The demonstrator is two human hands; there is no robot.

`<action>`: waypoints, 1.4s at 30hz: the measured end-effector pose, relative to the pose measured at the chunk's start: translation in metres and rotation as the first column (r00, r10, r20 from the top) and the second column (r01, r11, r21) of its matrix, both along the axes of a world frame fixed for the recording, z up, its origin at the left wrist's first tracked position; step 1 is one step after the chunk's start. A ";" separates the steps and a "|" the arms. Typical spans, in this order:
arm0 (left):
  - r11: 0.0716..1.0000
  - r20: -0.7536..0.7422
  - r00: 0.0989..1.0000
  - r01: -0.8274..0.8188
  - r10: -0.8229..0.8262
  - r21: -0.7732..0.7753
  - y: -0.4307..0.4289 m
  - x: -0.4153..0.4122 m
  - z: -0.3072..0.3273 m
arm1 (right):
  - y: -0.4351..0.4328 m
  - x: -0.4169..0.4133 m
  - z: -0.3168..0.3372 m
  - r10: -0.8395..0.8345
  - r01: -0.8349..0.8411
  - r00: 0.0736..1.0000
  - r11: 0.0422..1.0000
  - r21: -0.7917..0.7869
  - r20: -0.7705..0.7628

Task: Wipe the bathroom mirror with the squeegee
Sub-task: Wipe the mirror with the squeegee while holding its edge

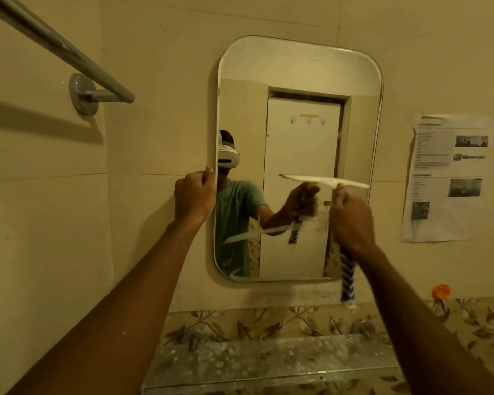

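Observation:
A tall mirror (pixel 297 67) with rounded corners hangs on the beige tiled wall. My left hand (pixel 194 195) grips its left edge at mid height. My right hand (pixel 351 220) is closed around the squeegee (pixel 325 181), whose pale blade lies level against the glass on the mirror's right half, about mid height. The blue and white striped handle (pixel 348 280) hangs below my fist, past the mirror's lower edge. The glass reflects a person in a green shirt and a white door.
A chrome towel bar (pixel 69 58) juts out at upper left. A printed paper sheet (pixel 448 178) is stuck to the wall right of the mirror. Below lie a glass shelf (pixel 268 366), floral tiles and an orange hook (pixel 440 292).

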State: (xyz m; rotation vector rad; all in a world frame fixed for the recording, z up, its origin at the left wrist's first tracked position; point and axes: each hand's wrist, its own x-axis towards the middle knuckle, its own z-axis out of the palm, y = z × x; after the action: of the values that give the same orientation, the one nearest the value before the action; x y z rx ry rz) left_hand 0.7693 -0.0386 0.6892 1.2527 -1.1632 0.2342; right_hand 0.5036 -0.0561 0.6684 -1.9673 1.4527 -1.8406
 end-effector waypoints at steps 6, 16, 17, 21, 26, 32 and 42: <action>0.993 0.026 0.992 -0.119 0.120 -0.017 0.000 -0.010 -0.011 | -0.018 -0.012 -0.082 -0.048 0.040 0.998 0.988 0.151 0.049; 0.987 0.006 0.987 -0.158 0.158 -0.001 0.006 -0.018 -0.019 | -0.033 -0.038 -0.014 0.000 -0.002 0.997 0.999 0.034 0.074; 0.987 -0.005 0.987 -0.162 0.162 0.008 0.007 -0.019 -0.019 | -0.035 -0.037 -0.017 -0.005 0.002 0.997 1.000 0.030 0.079; 0.989 -0.031 0.989 -0.146 0.147 0.032 0.006 -0.018 -0.019 | -0.026 -0.021 -0.093 -0.027 0.014 0.994 0.992 0.125 0.104; 0.996 -0.043 0.996 -0.076 0.078 0.041 0.003 -0.011 -0.019 | 0.004 -0.005 -0.119 -0.017 0.004 0.998 0.977 0.212 0.060; 0.998 -0.068 0.997 -0.039 0.042 0.039 0.001 -0.007 -0.020 | 0.009 0.036 -0.016 0.082 -0.082 0.997 0.997 0.004 0.008; 0.999 -0.074 0.997 -0.030 0.032 0.033 0.002 -0.006 -0.020 | 0.027 0.072 -0.123 0.125 -0.117 0.992 0.968 0.221 -0.022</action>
State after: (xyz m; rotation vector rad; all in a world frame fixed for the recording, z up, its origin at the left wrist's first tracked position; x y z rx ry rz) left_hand 0.7630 -0.0364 0.6695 1.2981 -1.0881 0.1913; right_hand 0.5757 -0.0289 0.5455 -1.9437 1.4403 -1.5312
